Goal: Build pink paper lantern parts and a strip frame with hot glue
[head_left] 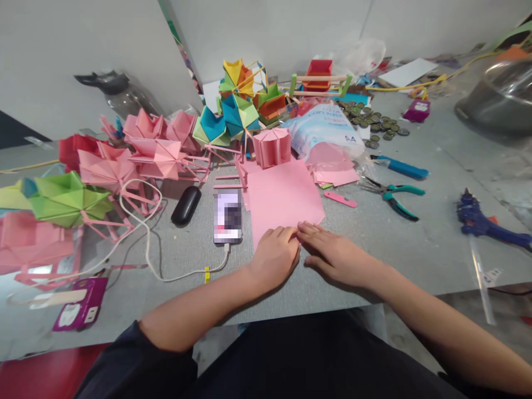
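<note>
A pink paper sheet [285,197] lies flat on the grey table [415,249] in front of me. My left hand [275,256] rests with curled fingers on the sheet's near edge. My right hand [332,254] lies flat beside it, fingertips pressing the same near edge; the two hands touch. A folded pink paper cylinder [271,146] stands just beyond the sheet. Neither hand grips anything.
A phone [227,216] on a white cable [145,244] lies left of the sheet, beside a black case [186,205]. Folded paper models [124,158] crowd the left and back. Green pliers [394,195], a blue cutter [403,167] and a blue glue gun [482,221] lie right.
</note>
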Motion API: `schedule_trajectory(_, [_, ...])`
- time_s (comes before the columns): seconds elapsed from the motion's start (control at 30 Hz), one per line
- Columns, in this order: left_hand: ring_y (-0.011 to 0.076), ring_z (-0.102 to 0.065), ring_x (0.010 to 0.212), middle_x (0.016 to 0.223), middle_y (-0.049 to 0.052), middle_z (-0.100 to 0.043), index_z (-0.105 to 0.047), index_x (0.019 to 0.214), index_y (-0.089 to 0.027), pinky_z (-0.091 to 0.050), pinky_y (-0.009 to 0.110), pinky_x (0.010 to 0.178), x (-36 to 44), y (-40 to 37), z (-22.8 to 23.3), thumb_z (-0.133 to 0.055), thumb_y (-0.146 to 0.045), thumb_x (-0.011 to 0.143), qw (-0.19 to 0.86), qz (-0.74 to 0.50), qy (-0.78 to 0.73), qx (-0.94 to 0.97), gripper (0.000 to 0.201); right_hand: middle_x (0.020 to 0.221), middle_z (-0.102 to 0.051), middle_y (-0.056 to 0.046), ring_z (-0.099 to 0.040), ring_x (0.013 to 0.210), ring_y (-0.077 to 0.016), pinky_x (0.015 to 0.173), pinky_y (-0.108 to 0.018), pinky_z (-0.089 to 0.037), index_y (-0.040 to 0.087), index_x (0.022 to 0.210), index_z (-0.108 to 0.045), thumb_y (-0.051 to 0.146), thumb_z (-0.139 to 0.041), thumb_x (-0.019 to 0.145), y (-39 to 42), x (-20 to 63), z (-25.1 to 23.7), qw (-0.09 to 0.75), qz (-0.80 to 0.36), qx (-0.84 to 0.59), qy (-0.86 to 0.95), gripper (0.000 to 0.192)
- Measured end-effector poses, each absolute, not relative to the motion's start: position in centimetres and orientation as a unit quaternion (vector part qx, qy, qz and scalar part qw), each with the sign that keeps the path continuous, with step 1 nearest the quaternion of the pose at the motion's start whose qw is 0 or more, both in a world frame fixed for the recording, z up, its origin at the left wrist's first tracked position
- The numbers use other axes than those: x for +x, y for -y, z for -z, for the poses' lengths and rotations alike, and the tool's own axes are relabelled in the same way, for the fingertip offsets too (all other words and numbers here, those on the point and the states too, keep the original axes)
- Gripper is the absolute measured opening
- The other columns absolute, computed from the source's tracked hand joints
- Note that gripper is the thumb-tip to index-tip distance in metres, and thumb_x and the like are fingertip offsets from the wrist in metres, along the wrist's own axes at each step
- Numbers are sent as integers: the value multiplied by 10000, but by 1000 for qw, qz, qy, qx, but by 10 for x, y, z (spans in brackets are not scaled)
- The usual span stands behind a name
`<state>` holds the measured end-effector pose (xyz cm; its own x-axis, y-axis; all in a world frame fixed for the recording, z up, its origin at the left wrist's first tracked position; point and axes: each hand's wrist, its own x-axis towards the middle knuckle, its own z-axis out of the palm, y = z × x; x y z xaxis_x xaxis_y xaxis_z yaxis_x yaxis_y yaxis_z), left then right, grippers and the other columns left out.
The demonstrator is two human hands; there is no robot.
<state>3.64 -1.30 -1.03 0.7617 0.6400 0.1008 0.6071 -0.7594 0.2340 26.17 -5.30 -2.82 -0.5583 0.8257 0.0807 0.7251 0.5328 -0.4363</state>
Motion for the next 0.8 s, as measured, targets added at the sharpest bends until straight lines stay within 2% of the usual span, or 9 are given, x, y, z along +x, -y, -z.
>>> schedule_trajectory(0.07, [304,-705,1110,1232,135,-764,-758,1090,-114,-571,476,943,36,11,9,-523,-229,1110,97,-82,-331,935,263,1636,-590,-147,-535,1553,-301,1285,-576,-465,210,1530,-636,284,-515,1104,50,263,29,175,-149,-455,861,449])
schedule_trajectory(0.13, [306,-704,1119,1245,147,-765,-757,1072,-106,-572,482,951,36,10,9,-515,-222,1110,99,-82,-325,937,271,1556,-666,-139,-595,1497,-302,1248,-573,-506,210,1353,-738,170,-518,1067,47,261,31,190,-105,-453,865,362])
schedule_trajectory(0.2, [306,-702,1140,1279,159,-761,-757,1088,-99,-572,485,974,35,10,10,-517,-219,1108,103,-89,-319,938,269,1502,-702,-144,-629,1449,-320,1203,-566,-538,192,1204,-773,106,-540,1027,44,259,31,192,-67,-448,871,306])
schedule_trajectory(0.3, [310,-701,1170,1322,166,-756,-758,1120,-94,-573,494,1001,34,9,12,-515,-227,1110,113,-102,-316,936,277,1430,-729,-149,-670,1343,-333,1098,-540,-569,188,1092,-769,94,-585,1001,38,256,30,196,-31,-450,871,226])
schedule_trajectory(0.4, [316,-700,1185,1344,168,-754,-763,1140,-91,-574,501,1017,32,8,15,-519,-245,1113,124,-112,-313,935,290,1284,-751,-139,-685,1159,-305,962,-478,-556,199,1017,-755,119,-626,995,31,257,28,192,-35,-460,866,153])
schedule_trajectory(0.5, [312,-700,1191,1347,159,-756,-774,1109,-105,-569,496,1037,31,6,16,-534,-254,1108,139,-123,-310,932,283,1116,-734,-109,-638,1014,-261,887,-415,-489,205,978,-739,121,-634,999,24,259,29,181,-62,-458,868,136])
schedule_trajectory(0.63, [302,-703,1154,1301,144,-766,-781,1040,-130,-570,491,1030,31,6,15,-557,-242,1088,161,-133,-307,929,255,1008,-709,-79,-591,986,-245,900,-401,-421,202,1014,-719,146,-606,1049,21,262,29,161,-74,-426,887,131])
schedule_trajectory(0.8, [277,-703,1016,1139,144,-783,-767,946,-136,-586,439,941,34,16,10,-589,-231,1037,196,-117,-255,940,221,987,-685,-66,-572,953,-230,870,-380,-410,197,1027,-701,176,-563,1087,42,269,23,150,-98,-380,907,152])
